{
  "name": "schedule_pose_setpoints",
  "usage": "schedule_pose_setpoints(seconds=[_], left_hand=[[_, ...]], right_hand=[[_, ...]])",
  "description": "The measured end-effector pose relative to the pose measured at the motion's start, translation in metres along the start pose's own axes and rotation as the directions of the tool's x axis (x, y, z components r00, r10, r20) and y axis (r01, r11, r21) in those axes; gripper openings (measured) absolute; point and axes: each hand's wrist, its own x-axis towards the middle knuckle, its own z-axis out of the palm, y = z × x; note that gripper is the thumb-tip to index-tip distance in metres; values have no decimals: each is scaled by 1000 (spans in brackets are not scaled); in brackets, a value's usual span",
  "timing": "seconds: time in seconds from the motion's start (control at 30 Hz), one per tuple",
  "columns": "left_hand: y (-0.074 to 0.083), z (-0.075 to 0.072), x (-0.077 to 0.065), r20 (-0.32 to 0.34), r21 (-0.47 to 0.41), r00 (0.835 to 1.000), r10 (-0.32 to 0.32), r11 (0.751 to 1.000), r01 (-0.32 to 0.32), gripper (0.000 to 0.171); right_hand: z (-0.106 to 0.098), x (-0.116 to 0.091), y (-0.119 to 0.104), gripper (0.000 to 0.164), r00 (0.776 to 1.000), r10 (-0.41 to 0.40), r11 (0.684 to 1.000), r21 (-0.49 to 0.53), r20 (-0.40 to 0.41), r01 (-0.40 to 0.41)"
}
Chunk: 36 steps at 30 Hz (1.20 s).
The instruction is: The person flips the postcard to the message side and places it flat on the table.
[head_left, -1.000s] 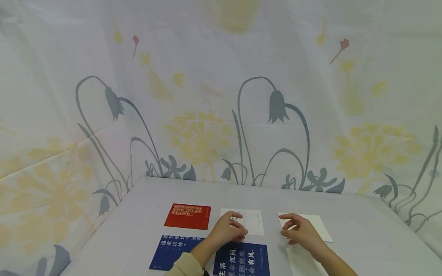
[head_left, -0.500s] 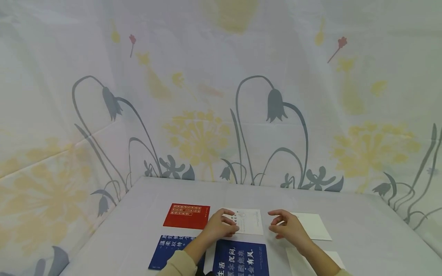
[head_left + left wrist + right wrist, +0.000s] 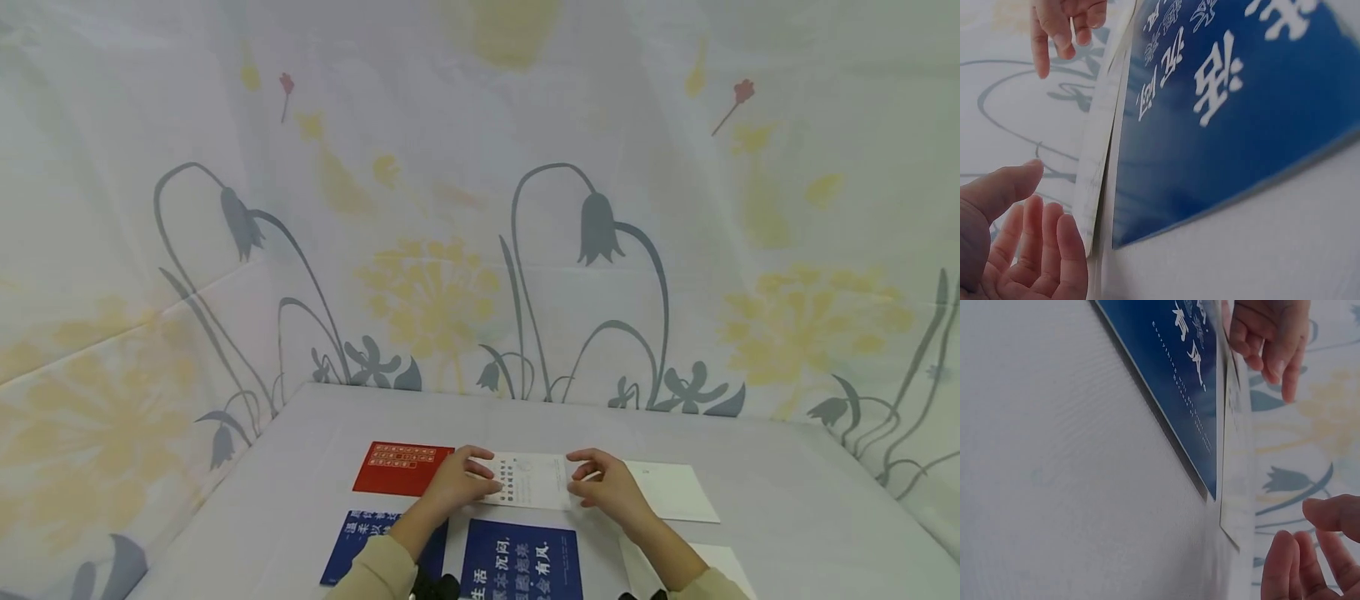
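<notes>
A white card (image 3: 534,479) printed with dark characters and a faint drawing lies flat on the table between my two hands. At its left side is my left hand (image 3: 459,481), fingers gently bent, thumb apart from them, overlapping the card's edge in the head view. My right hand (image 3: 609,486) mirrors it at the card's right edge, holding nothing. In the left wrist view the left hand's fingers (image 3: 1050,250) hover close to the card's near corner. The right wrist view has the right hand's fingers (image 3: 1282,565) apart from the card (image 3: 1232,487).
A red card (image 3: 390,479) lies left of the white one. Nearer are two blue cards with white characters, one in the middle (image 3: 517,557) and one at left (image 3: 348,554). Two plain white cards, far (image 3: 682,493) and near (image 3: 723,562), lie at right. A flowered curtain (image 3: 450,208) hangs behind.
Both hands have shifted left. The left hand moved from over the white printed card to its left edge; the right hand came from the plain white card to the printed card's right edge.
</notes>
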Motion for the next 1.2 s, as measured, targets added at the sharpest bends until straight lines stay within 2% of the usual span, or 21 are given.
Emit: schedule_pose_setpoints(seconds=[0.3, 0.53, 0.67, 0.83, 1.1, 1.2], left_hand=[[-2, -9, 6, -24, 57, 1000, -4, 998, 5, 46], [-2, -14, 8, 14, 192, 999, 32, 981, -34, 52], [-4, -19, 11, 66, 262, 996, 65, 962, -80, 55], [-7, -25, 16, 123, 350, 988, 99, 927, -136, 55], [-8, -33, 22, 180, 464, 981, 73, 873, -150, 49], [-9, -34, 25, 188, 483, 981, 56, 864, -142, 46]], right_hand=[[6, 10, 1, 44, 999, -28, 999, -15, 25, 28], [8, 19, 5, 58, 995, -74, 992, -102, 69, 80], [9, 22, 6, 57, 994, -78, 985, -146, 82, 89], [6, 24, 7, 52, 991, -76, 976, -195, 113, 97], [1, 26, 7, 46, 970, -73, 975, -188, 230, 118], [0, 27, 7, 43, 959, -80, 975, -178, 271, 132]])
